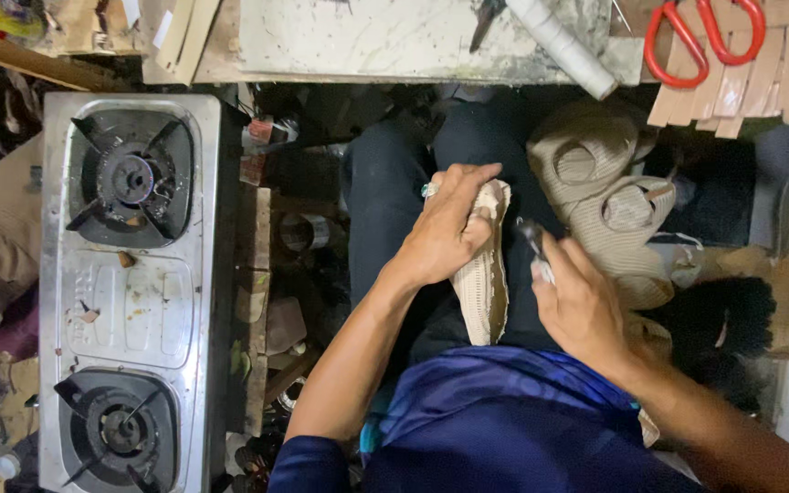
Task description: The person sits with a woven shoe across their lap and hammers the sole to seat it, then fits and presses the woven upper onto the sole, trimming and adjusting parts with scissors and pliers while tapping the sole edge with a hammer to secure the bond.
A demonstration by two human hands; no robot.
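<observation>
Cluttered workshop floor, steel two-burner gas stove (130,292) at left, marble-topped desk (385,41) above. Beige knit shoe upper (484,274) lies over the person's lap, toe pointing up. Left hand (445,228) curls over its top end, gripping it. Right hand (577,301) just beside, fingers closed on a small dark tool (533,239). More beige uppers (609,196) piled right. Red-handled scissors (700,36) and a white roll (563,46) on desk.

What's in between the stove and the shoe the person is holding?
In the head view, between the stove and the beige shoe lie dark clutter with a metal can, and the left hand and its forearm gripping that shoe.
</observation>
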